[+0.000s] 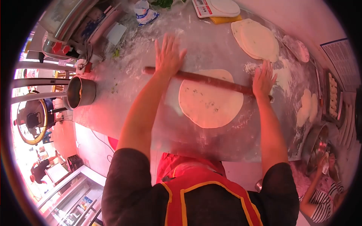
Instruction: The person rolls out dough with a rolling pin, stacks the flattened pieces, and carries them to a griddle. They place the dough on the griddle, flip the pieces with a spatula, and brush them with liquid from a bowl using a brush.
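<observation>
A long reddish-brown rolling pin (211,80) lies across the upper part of a round, flat dough sheet (209,103) with green flecks. Near the pin's left end, my left hand (169,55) rests on it, palm down with fingers spread. My right hand (264,81) presses on the pin near its right end, fingers stretched forward. Both palms hide parts of the wood. Above my right hand, stacked flat dough sheets (256,39) lie on the floured metal table (128,86).
A metal pot (81,92) stands at the table's left edge. A white scale (217,7) and a crumpled bag (144,14) are at the back. Small dough pieces (307,107) lie at right, near a metal bowl (316,145). Another person (320,196) is at lower right.
</observation>
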### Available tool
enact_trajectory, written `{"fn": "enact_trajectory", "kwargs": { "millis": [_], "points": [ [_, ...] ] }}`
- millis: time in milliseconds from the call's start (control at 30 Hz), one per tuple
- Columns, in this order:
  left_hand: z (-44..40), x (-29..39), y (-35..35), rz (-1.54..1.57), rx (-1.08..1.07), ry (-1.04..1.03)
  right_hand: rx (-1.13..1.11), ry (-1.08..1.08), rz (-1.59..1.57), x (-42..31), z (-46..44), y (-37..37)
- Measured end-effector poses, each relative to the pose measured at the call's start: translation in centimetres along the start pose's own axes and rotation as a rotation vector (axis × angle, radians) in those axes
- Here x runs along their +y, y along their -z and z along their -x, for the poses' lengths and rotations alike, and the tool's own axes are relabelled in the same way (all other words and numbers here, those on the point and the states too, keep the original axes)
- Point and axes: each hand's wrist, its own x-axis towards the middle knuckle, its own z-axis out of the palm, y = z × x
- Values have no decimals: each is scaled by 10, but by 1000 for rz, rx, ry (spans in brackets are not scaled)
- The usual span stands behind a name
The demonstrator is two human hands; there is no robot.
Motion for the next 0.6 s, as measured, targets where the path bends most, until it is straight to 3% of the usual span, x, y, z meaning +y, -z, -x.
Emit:
{"fn": "enact_trajectory", "kwargs": {
  "millis": [100, 200, 267, 367, 400, 500, 600],
  "points": [
    [-2, -1, 1, 7, 4, -10, -27, 105, -126, 0, 10, -1],
    [145, 7, 57, 214, -216, 35, -257, 176, -150, -7, 143, 49],
    [217, 17, 96, 357, -247, 70, -252, 201, -269, -16, 215, 90],
    [208, -1, 79, 226, -209, -25, -316, 177, -299, -5, 205, 91],
    [178, -3, 72, 184, -204, -4, -201, 106, -403, -5, 176, 82],
    [135, 6, 70, 111, -137, 60, -199, 147, -103, -16, 144, 67],
    [202, 12, 99, 169, -223, 61, -298, 149, -176, -12, 207, 86]
  ]
}}
